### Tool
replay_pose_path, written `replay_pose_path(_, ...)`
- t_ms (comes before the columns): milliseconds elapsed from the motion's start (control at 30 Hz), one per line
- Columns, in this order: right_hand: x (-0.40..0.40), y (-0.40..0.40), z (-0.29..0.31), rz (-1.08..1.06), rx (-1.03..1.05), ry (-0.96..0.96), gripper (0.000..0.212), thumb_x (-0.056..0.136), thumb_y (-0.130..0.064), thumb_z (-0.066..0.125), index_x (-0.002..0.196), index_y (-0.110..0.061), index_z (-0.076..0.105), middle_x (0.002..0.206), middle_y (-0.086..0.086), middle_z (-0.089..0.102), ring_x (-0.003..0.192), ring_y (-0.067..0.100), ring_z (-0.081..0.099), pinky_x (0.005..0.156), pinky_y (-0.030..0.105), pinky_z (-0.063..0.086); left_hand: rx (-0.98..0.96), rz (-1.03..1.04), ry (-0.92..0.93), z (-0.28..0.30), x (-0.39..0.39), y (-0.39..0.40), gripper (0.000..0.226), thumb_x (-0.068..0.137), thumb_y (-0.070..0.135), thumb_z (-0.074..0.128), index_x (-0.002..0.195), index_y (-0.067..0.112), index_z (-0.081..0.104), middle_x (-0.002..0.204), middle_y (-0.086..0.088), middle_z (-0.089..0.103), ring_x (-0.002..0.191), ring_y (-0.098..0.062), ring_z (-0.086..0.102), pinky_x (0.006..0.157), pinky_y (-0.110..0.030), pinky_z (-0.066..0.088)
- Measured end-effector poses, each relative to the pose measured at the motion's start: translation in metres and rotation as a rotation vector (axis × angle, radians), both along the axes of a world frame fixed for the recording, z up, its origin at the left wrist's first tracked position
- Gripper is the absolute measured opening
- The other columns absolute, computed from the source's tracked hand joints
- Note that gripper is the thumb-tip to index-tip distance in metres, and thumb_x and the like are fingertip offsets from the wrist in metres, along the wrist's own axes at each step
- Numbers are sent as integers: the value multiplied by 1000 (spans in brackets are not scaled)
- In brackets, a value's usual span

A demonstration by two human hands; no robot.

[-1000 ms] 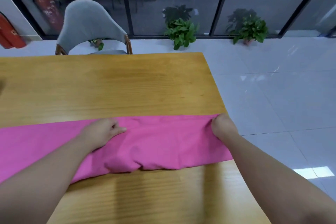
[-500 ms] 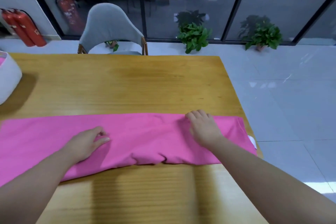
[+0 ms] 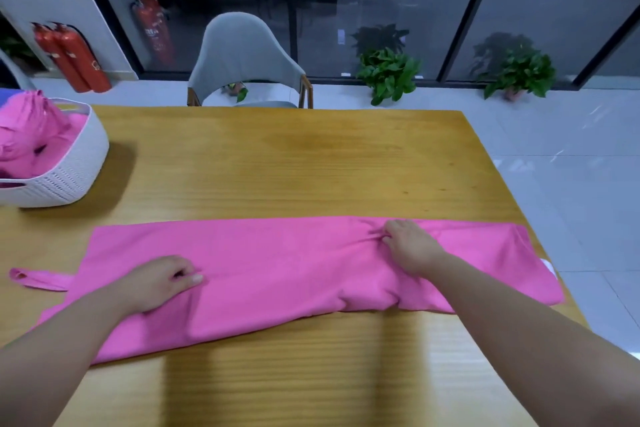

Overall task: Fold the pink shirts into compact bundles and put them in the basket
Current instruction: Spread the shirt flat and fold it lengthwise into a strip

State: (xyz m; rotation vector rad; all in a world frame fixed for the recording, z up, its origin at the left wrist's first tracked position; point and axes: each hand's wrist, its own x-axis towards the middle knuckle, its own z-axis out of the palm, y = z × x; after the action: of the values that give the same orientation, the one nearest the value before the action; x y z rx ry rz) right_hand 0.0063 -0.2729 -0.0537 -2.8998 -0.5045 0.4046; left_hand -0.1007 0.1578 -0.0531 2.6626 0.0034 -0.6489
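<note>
Pink shirt (image 3: 277,263) lies flat, bunched under both hands' curled fingers (image 3: 389,236).

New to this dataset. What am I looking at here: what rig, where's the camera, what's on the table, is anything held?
There is no robot: a person works with two bare hands, and the single view comes from a wide-angle camera worn on their head, looking forward and down.

On the wooden table lies a pink shirt, folded into a long strip that runs left to right. A white basket stands at the far left with pink cloth already in it.

The left hand rests on the shirt with its fingers curled; whether it actually grips the cloth is hard to tell. The right hand pinches the cloth, which bunches into wrinkles at its fingertips.

Behind the table: a grey chair, potted plants and red fire extinguishers.
</note>
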Motion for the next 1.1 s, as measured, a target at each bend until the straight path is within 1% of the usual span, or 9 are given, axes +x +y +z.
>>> replay_pose_path(133, 3, 10, 2, -126, 58, 2, 20, 98, -13, 39, 105, -1, 53, 112, 25, 61, 107, 35, 56, 83, 38, 37, -38, 3, 91, 8, -1, 29, 21, 94, 26, 56, 74, 19, 57, 71, 5, 58, 69, -9, 51, 68, -18, 40)
replay_pose_path(367, 13, 16, 7, -238, 20, 71, 27, 104, -24, 26, 112, -6, 44, 108, 30, 61, 100, 39, 58, 75, 38, 40, -171, 132, -47, 18, 16, 32, 27, 99, 27, 41, 83, 8, 51, 79, -3, 55, 79, -15, 52, 74, -24, 36)
replay_pose_path(467, 23, 14, 9, -249, 18, 82, 26, 104, -28, 26, 112, -10, 42, 105, 29, 61, 96, 38, 59, 74, 39, 40, -194, 117, -73, 21, 31, 38, 24, 95, 33, 45, 79, 17, 51, 75, -3, 56, 77, -18, 53, 75, -29, 40)
replay_pose_path(633, 41, 19, 9, -242, -53, 107, 26, 104, -30, 24, 113, -12, 40, 104, 29, 61, 93, 38, 60, 70, 37, 38, 6, 94, -168, 39, 68, 44, 28, 90, 43, 58, 70, 24, 49, 60, 5, 52, 63, -11, 48, 54, -25, 32)
replay_pose_path(733, 43, 27, 5, -247, -117, 127, 27, 104, -29, 23, 114, -9, 39, 106, 28, 61, 95, 37, 60, 71, 37, 37, 272, 43, -209, 36, 80, 45, 37, 87, 59, 51, 71, 26, 45, 67, 6, 51, 73, -18, 51, 56, -30, 31)
replay_pose_path(800, 42, 33, 3, -259, -142, 114, 25, 104, -28, 24, 109, -8, 38, 107, 27, 62, 99, 38, 60, 72, 37, 38, 360, 48, -225, 25, 82, 49, 41, 86, 63, 48, 73, 24, 43, 66, 7, 48, 73, -21, 50, 59, -31, 31)
replay_pose_path(967, 36, 42, 0, -341, -212, 66, 22, 103, -31, 22, 95, -12, 30, 109, 23, 61, 103, 37, 59, 75, 39, 38, 378, 88, -251, 3, 68, 71, 42, 86, 61, 49, 82, 19, 41, 65, 6, 50, 75, -25, 52, 69, -32, 27)
replay_pose_path(1033, 32, 49, 2, -362, -331, 13, 18, 102, -24, 21, 99, -12, 34, 116, 18, 59, 109, 34, 56, 82, 40, 39, 376, 91, -247, 4, 61, 85, 38, 83, 62, 52, 86, 25, 45, 75, 4, 56, 90, -25, 58, 71, -32, 25)
replay_pose_path(1100, 29, 54, 3, -382, -438, -43, 21, 99, -16, 22, 110, -11, 39, 122, 14, 56, 115, 31, 51, 91, 41, 37, 340, 124, -183, 7, 56, 103, 30, 83, 60, 55, 89, 31, 47, 81, 6, 54, 93, -20, 52, 74, -32, 23)
